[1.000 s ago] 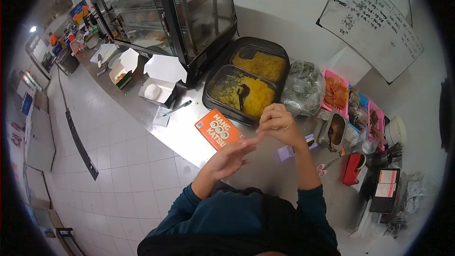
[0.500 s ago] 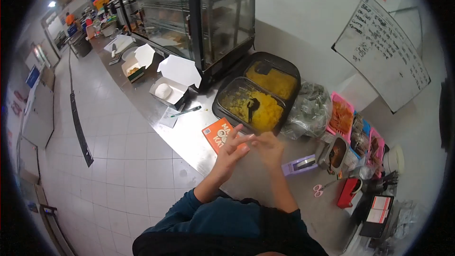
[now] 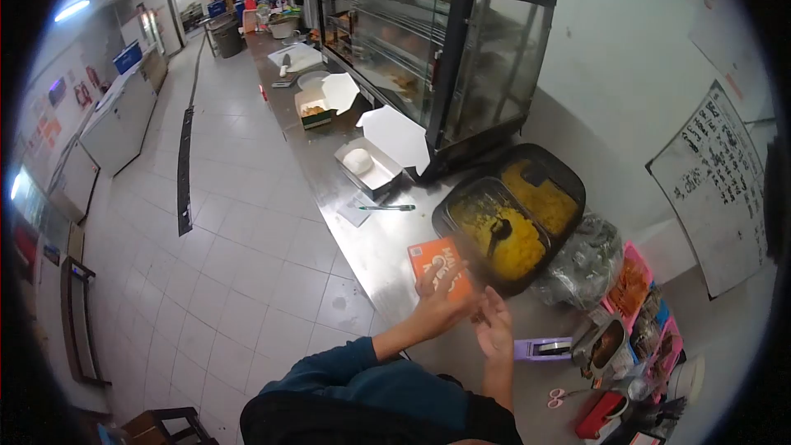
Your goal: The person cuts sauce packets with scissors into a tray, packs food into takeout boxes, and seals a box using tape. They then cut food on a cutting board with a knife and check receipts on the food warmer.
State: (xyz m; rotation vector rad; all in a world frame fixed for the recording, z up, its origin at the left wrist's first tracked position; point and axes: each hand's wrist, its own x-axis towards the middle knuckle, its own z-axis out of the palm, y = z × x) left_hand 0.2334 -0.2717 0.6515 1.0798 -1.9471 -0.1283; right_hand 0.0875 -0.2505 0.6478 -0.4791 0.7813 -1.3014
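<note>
My left hand (image 3: pixel 438 313) reaches across the front of an orange printed box (image 3: pixel 428 262) lying on the steel counter. Its fingers overlap the box's lower edge and bend toward my right hand, a little blurred; whatever may be pinched at the tips is too small to name. My right hand (image 3: pixel 494 328) is just beside it, palm turned up and fingers apart and slightly curled, fingertips close to the left ones. A purple tape dispenser (image 3: pixel 544 349) stands right of my right hand. Behind the hands, a black tray holds yellow food (image 3: pixel 517 254) with a black spoon in it.
An open box with a white round item (image 3: pixel 358 161), another open food box (image 3: pixel 315 115) and a pen (image 3: pixel 387 208) lie along the counter. A glass display cabinet (image 3: pixel 494 74) stands behind. Scissors (image 3: pixel 563 398), a red dispenser (image 3: pixel 600 415), a plastic bag (image 3: pixel 589 259) and pink baskets (image 3: pixel 633 280) are at right.
My view has swung left, so the counter's things appear further right and lower. My left hand has turned over the orange box; the right fingers have loosened from their pinch and turned upward.
</note>
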